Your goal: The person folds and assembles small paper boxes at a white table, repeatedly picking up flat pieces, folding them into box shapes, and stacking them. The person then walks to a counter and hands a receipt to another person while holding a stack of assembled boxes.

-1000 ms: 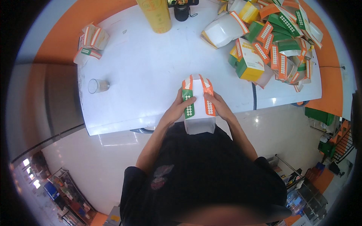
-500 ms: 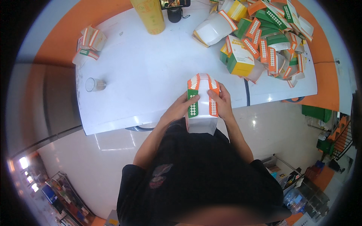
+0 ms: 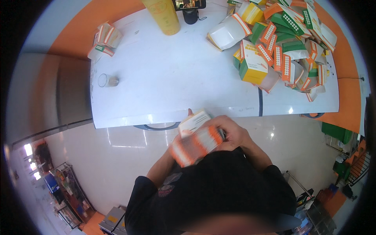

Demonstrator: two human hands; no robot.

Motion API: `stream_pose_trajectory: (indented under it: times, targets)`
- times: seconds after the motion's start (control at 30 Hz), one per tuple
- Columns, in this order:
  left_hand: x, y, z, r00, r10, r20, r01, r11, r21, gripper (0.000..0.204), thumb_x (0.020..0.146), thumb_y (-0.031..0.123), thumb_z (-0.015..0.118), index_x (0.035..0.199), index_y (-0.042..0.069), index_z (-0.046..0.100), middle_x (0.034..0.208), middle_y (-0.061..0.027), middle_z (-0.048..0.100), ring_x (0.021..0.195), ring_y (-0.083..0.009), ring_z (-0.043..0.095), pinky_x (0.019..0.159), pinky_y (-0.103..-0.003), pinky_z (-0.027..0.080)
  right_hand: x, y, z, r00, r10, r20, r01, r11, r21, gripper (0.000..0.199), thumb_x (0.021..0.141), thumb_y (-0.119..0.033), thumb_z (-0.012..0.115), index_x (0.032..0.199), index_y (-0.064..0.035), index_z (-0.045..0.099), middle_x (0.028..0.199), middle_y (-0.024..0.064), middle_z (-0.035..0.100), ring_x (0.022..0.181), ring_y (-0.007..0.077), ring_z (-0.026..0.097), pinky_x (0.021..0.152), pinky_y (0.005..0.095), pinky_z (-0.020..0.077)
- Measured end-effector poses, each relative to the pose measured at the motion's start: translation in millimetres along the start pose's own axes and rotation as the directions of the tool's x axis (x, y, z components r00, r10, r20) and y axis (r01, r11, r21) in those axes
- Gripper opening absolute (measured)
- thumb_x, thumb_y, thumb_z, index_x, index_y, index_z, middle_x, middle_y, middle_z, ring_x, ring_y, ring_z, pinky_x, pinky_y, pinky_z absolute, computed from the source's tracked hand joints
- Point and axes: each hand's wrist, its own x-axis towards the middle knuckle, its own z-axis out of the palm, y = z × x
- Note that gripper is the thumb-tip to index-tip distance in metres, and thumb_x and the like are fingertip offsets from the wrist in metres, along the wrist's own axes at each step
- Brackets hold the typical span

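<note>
Close to my body, just off the table's front edge, I hold a small paper food box (image 3: 194,145) with white panels and orange bands, blurred by motion. My right hand (image 3: 232,134) grips its right end, with the fingers bent around the side. On the other side my left hand (image 3: 174,145) supports it from behind and below. Most of the left fingers are hidden by the box; one fingertip shows above its white panel. The box lies tilted, its lower left end toward my shirt.
Many similar boxes in green, orange, yellow and white form a pile (image 3: 282,58) on the table (image 3: 168,82) at right. Far left stands a small box group (image 3: 106,39), with a clear glass (image 3: 107,80) nearer. A yellow cup (image 3: 164,17) and a phone (image 3: 189,4) stand at the back.
The box has come nearer my body and been turned from upright to slanted. My right hand has shifted to its right end, and my left hand now lies mostly behind it.
</note>
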Motion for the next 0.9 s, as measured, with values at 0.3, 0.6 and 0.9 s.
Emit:
stream_pose_trajectory:
  times: [0.3,0.6,0.9]
  targets:
    - [-22.5,63.9,-33.8,0.900,0.189,0.392,-0.162,0.982,-0.101,0.092,0.094,0.071,0.037,0.159,0.007,0.031,0.161,-0.0172,0.038,0.146,-0.0348,0.039,0.119,-0.053,0.032,67.5,35.5,-34.7,0.914,-0.083,0.397,-0.024,0.966,0.256,0.066,0.072,-0.018,0.090,0.132,-0.0083,0.062,0.131,0.0133,0.065,0.122,0.0291,0.061,0.111,0.0430,0.0439]
    - [-69.3,101.0,-31.1,0.864,0.478,0.156,-0.492,0.868,0.064,0.076,0.097,0.058,0.040,0.151,0.005,0.041,0.151,-0.0182,0.048,0.137,-0.0359,0.049,0.115,-0.054,0.040,24.5,87.9,-44.5,0.937,0.343,-0.061,-0.206,0.687,0.697,0.080,0.091,-0.031,0.065,0.159,-0.0074,0.031,0.160,0.0155,0.038,0.145,0.0284,0.041,0.119,0.0503,0.0331]
    - [-132.4,208.1,-92.4,0.683,0.686,-0.252,-0.376,0.626,0.683,0.062,0.098,0.036,0.056,0.146,-0.002,0.045,0.141,-0.0170,0.056,0.131,-0.0324,0.054,0.113,-0.045,0.040,65.7,188.3,-8.4,0.599,0.794,-0.109,-0.649,0.560,0.516,0.087,0.096,-0.053,0.061,0.159,-0.0051,0.025,0.156,0.0187,0.039,0.142,0.0298,0.043,0.110,0.0469,0.0457]
